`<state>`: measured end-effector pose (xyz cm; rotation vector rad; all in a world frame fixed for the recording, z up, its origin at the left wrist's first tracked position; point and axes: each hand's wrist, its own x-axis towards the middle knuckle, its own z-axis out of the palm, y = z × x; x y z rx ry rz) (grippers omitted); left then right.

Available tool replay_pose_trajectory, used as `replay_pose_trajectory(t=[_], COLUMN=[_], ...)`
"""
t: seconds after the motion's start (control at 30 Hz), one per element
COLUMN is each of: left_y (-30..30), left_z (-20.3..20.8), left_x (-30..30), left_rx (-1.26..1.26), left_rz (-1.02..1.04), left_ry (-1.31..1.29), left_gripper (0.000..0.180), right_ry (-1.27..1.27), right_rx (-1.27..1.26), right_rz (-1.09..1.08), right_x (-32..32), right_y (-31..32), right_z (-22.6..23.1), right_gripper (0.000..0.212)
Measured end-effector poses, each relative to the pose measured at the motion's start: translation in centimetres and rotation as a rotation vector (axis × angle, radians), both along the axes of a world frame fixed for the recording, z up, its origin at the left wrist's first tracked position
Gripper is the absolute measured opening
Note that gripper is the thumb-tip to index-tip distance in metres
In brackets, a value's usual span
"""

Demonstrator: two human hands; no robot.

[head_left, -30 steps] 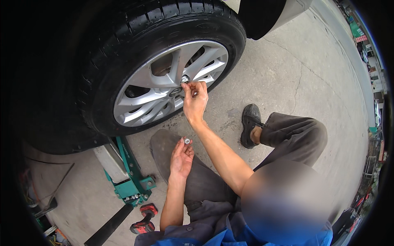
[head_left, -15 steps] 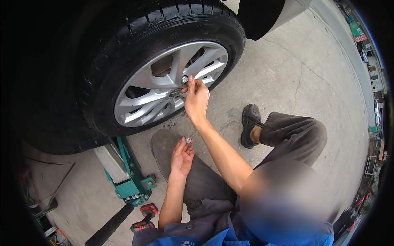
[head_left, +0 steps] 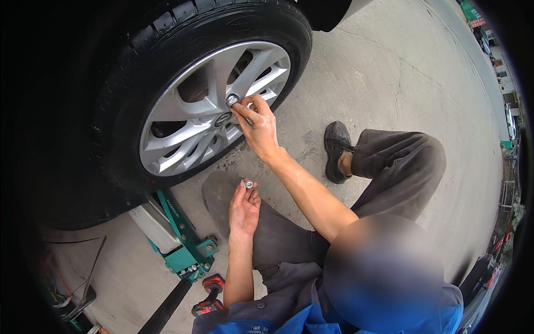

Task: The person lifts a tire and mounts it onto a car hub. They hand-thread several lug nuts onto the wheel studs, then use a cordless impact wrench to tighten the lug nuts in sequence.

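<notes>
Blue-and-grey work jacket (head_left: 261,305), worn, at the lower edge. Left hand (head_left: 243,214): palm showing, thumb and fingertips pinching a loose lug nut (head_left: 249,184) near the grey trouser leg (head_left: 289,236). Right hand (head_left: 258,127): thumb and forefinger pinching the wheel-side lug nut (head_left: 232,101), set beside the centre cap (head_left: 223,119) of one alloy wheel (head_left: 197,113); thread engagement, cannot tell. Step in hand, as judged: turning that nut by fingertip; next move calls for keeping it square while twisting. Beyond: black tyre (head_left: 250,28); green floor jack (head_left: 179,259); red-and-black cordless driver (head_left: 212,283), on concrete floor (head_left: 378,94).
</notes>
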<state>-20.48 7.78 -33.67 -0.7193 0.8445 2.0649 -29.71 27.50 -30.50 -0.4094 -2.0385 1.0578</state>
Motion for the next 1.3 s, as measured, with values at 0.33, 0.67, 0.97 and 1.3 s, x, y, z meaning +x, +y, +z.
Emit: replay_pose_trajectory(t=[0.33, 0.67, 0.97, 1.3], left_y=[-0.5, 0.0, 0.9, 1.6], left_z=[-0.6, 0.4, -0.9, -0.7], left_x=[0.0, -0.7, -1.6, -1.3], left_rx=[0.031, -0.005, -0.042, -0.022], left_rz=[-0.033, -0.257, -0.089, -0.101], left_ry=[-0.005, 0.142, 0.036, 0.002], left_gripper=[0.02, 0.041, 0.025, 0.022], right_ry=[-0.058, 0.445, -0.115, -0.038], right_rx=[-1.163, -2.24, -0.302, -0.404], right_rz=[-0.046, 0.079, -0.118, 0.048], right_x=[-1.1, -1.6, 0.5, -0.8], right_y=[-1.9, -3.0, -1.3, 0.8], right_z=[3.2, 3.2, 1.2, 0.3], right_gripper=[0.016, 0.018, 0.026, 0.015])
